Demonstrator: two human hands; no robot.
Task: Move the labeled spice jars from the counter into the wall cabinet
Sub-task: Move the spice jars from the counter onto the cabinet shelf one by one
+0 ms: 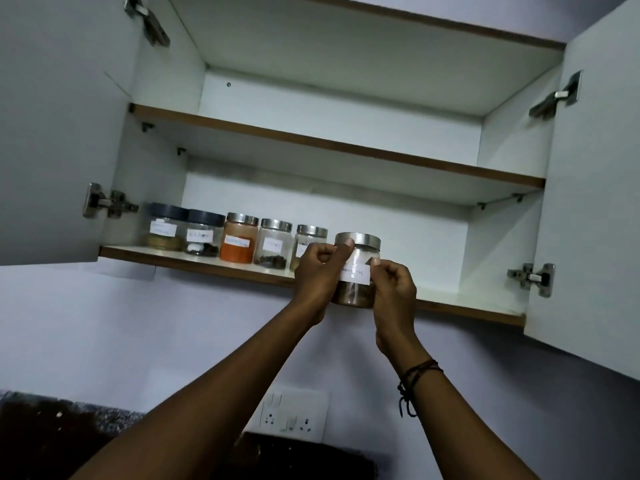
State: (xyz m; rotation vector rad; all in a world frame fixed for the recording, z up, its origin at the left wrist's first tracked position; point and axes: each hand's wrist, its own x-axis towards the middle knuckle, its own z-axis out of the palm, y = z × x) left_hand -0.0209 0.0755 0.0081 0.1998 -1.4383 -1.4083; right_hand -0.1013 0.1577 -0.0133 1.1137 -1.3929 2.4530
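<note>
We held the sixth spice jar [355, 270] up in front of the lower shelf [450, 303] of the open wall cabinet [512, 140], not yet set down. Our left hand [317, 271] curled round its left side with the thumb up by the steel lid, and our right hand [393, 289] pinched the right edge of its paper label, fingers behind the glass.

The jar's base seemed level with or just below the shelf's front edge, so we judged it could knock against that edge and tip if pushed in without lifting. The nearest shelved jar [310, 245] stood just beside our left knuckles; sliding in too far left could bump it into the row. The loose-looking label could also peel under the right-hand pinch.

Counted: five jars stood on the lower shelf, two with dark lids [166, 226] [204, 233] at the left and three with steel lids, the orange-powder jar [239, 242] among them. One jar was in hand. Two shelves showed, two doors stood open, and four hinges were visible. The counter was mostly out of view, so we could not tell how many jars remained there.
</note>
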